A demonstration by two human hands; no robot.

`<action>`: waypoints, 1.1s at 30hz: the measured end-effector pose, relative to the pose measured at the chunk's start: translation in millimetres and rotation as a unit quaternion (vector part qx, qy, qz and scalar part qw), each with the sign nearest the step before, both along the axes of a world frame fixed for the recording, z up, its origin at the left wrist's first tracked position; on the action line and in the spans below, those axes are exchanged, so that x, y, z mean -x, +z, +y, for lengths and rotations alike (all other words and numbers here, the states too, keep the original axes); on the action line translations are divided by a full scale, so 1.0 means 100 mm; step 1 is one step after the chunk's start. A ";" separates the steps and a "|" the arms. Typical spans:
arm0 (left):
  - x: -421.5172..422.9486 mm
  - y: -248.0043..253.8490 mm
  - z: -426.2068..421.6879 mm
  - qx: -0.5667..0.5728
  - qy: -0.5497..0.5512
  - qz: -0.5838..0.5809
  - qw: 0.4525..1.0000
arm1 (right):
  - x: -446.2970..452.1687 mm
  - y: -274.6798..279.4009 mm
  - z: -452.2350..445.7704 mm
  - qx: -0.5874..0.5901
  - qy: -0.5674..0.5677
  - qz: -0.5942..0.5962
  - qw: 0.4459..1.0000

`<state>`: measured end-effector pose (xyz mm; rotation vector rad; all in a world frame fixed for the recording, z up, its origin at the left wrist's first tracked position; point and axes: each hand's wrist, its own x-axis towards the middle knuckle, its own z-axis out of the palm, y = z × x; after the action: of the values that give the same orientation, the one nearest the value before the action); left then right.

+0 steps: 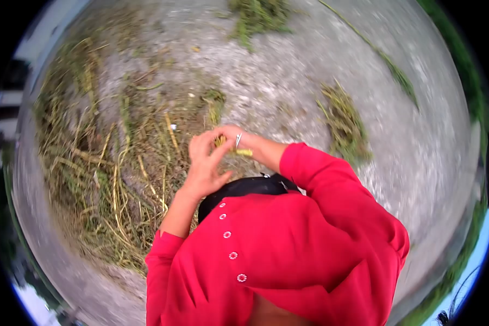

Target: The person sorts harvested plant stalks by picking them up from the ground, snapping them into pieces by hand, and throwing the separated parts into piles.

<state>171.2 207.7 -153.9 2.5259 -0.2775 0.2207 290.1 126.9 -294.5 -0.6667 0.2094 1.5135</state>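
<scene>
My left hand (204, 162) is in front of my waist, its fingers bent and meeting my right hand (229, 133). Between the two hands are some yellow-green plant stalks (243, 152), whose cut-looking ends stick out below my right wrist. My right hand is curled over the stalks and wears a silvery bangle. Just beyond my fingers is a small green tuft (214, 103); I cannot tell whether it belongs to the held stalks or lies on the ground. Part of the grip is blurred and hidden by the fingers.
A wide heap of dry and green stalks (117, 179) covers the concrete ground (288, 60) to my left. One plant bunch (343, 122) lies to the right, another bunch (261, 19) farther ahead. A long single stem (386, 60) lies at the upper right.
</scene>
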 end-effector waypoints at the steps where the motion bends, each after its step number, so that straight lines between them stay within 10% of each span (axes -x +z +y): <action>1: -0.04 -0.07 -0.03 -0.002 0.008 0.022 1.000 | -0.10 -0.13 -0.21 0.036 -0.042 -0.023 0.998; 14: 0.41 -1.45 0.06 0.056 0.029 0.380 0.923 | -0.59 -0.63 -2.82 0.007 -0.603 0.065 0.795; 22: 0.78 -1.90 -0.13 0.091 0.177 0.453 0.869 | -1.93 -1.38 -4.37 0.112 -0.715 -0.017 0.690; 26: 1.25 -2.31 -0.19 0.168 0.265 0.483 0.817 | -2.14 -1.44 -4.04 0.312 -0.433 -0.046 0.845; 33: 1.96 -2.88 -0.18 0.207 0.370 0.518 0.743 | -1.03 -1.86 -2.49 0.386 0.057 -0.229 0.892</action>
<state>-25.3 189.6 -442.0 1.8044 1.0985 -0.7457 392.8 -122.5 -481.0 -1.6735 0.4213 1.3094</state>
